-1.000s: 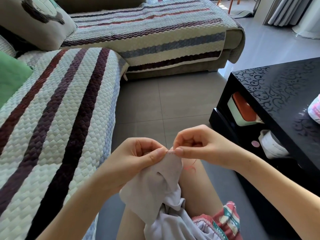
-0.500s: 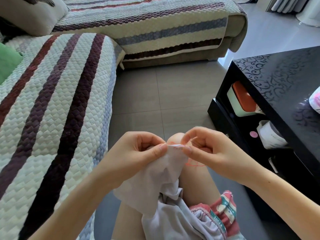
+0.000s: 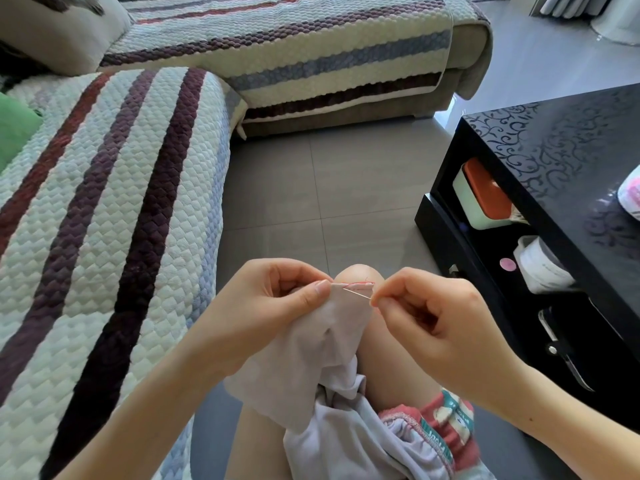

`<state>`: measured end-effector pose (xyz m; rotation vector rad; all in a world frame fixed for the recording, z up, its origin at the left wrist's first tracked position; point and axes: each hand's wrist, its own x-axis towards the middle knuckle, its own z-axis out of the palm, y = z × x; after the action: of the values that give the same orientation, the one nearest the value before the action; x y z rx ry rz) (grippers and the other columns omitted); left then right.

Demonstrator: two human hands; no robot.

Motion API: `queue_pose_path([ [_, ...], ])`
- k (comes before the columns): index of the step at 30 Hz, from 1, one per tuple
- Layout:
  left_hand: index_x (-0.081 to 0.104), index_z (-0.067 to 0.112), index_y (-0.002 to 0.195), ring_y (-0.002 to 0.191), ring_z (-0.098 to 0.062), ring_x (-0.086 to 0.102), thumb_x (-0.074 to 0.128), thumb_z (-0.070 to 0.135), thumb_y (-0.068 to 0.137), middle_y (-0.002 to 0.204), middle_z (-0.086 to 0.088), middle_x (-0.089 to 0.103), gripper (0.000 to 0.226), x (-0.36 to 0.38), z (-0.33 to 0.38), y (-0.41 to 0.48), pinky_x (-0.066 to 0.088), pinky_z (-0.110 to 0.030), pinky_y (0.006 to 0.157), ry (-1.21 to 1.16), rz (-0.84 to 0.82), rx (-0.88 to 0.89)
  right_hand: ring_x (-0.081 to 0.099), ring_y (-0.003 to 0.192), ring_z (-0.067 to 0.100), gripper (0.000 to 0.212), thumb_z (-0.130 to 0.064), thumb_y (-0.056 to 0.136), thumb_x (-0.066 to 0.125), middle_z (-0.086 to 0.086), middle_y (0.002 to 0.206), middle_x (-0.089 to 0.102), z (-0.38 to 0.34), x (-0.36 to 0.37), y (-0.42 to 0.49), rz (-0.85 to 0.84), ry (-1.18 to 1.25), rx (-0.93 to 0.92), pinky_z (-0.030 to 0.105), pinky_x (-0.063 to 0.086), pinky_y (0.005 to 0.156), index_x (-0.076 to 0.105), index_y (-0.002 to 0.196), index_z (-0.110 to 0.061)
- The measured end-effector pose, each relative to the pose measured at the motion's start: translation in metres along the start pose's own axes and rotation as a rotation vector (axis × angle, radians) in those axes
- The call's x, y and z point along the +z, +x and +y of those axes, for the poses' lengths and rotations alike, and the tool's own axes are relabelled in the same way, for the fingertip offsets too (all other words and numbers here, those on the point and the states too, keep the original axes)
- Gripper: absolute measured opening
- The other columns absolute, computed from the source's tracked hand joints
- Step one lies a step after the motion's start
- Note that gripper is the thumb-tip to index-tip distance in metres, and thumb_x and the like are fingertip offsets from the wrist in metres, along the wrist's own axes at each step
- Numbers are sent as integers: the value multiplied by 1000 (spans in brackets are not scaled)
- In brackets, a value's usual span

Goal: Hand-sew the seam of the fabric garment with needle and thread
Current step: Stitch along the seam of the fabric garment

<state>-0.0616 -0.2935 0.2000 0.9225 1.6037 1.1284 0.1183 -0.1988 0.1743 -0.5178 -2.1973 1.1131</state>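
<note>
Now pinches garment (image 3: 311,358) edge taut w/ left hand (image 3: 273,306) to steady seam; grips needle (image 3: 356,294) w/ right hand (image 3: 426,317) fingers (image 3: 382,302), prob. to drive tip thru beside red thread (image 3: 360,283).

The needle (image 3: 356,293) shows only its middle. Its tip is buried in the fold of the pale garment (image 3: 332,341) and its other end is lost in the right hand (image 3: 433,320) pinching it. The red thread (image 3: 360,283) is too fine to follow below that pinch. Most fingers of the left hand (image 3: 277,306), which grips the cloth, sit behind it. The garment runs off the bottom edge. At far right, a pink-and-white thing (image 3: 632,192) on the black table (image 3: 571,150) is cut off, and I cannot tell what it is. A green cushion (image 3: 14,133) is clipped at the left edge.
</note>
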Motion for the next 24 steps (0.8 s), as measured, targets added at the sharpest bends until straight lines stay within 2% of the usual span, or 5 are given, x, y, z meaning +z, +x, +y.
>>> queue_pose_path([
  [7,76,15,80,70,-8,66,67,29,73,76,-4,74,18,3,4,0,52,-17,62,-25,10,-6,42,44,17,18,-15,83,52,-10,70,57,-1,-1,1,18,10,-12,16,33,43,63,75,-3],
  [10,77,19,80,70,-7,67,74,30,80,76,-2,75,11,3,3,0,52,-17,63,-15,3,-6,42,44,17,16,-14,84,54,-6,65,55,1,0,1,19,5,2,15,33,43,63,74,-3],
  [13,77,20,81,72,-7,67,66,27,75,77,-2,75,14,2,1,0,52,-17,64,-5,1,3,39,43,17,9,-4,82,58,-2,59,51,3,1,1,11,-21,16,13,30,45,63,74,-3],
  [18,77,15,77,71,-6,67,76,29,77,76,-1,75,14,3,1,0,51,-16,64,19,4,28,32,43,5,9,-2,79,59,-17,51,39,3,1,3,-13,-62,16,6,26,49,62,72,-5],
  [24,75,23,74,67,0,64,65,28,76,71,8,72,12,7,-2,1,47,-13,63,184,-24,92,36,47,0,14,-15,81,52,-24,56,38,1,2,6,-73,-184,-23,6,25,51,60,71,-10],
])
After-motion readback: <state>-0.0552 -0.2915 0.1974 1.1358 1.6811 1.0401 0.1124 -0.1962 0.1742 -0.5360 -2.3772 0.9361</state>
